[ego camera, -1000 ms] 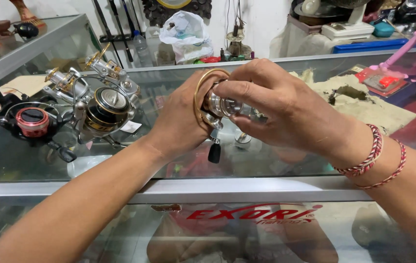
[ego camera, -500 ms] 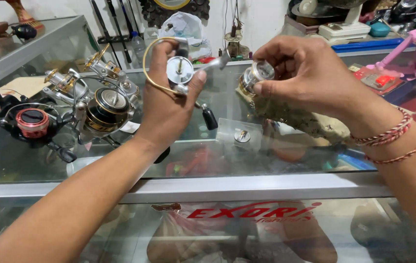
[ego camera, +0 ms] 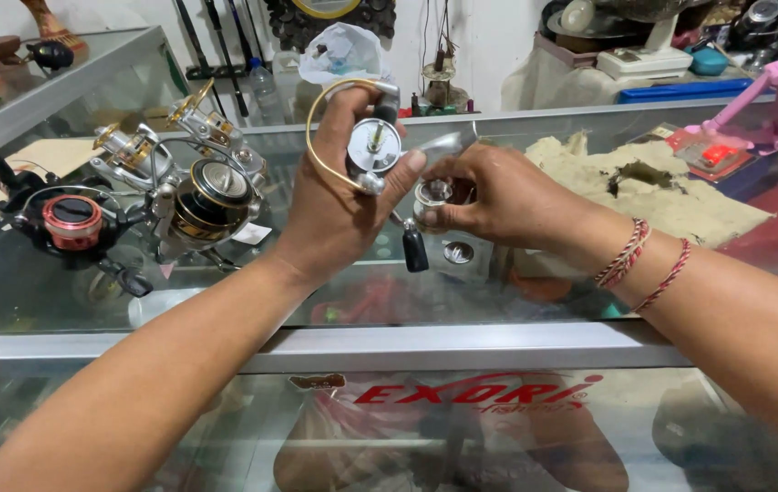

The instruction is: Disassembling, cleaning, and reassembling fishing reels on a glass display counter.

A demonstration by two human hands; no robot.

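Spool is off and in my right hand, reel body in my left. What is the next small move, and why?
Probably bring the spool up and left, lining its bore over the bare shaft on the reel body. The left hand holds the body with the shaft exposed; the right hand pinches the spool just beside it, lower.

Above the glass counter point(ego camera: 535, 301), the left hand point(ego camera: 334, 219) holds a reel body point(ego camera: 372, 146) just left of the spool point(ego camera: 432, 194) in the right hand point(ego camera: 507, 196).

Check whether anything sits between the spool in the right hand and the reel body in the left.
Nothing visible does. The right hand holds the spool just beside the reel body gripped by the left hand; only open air separates them above the glass counter.
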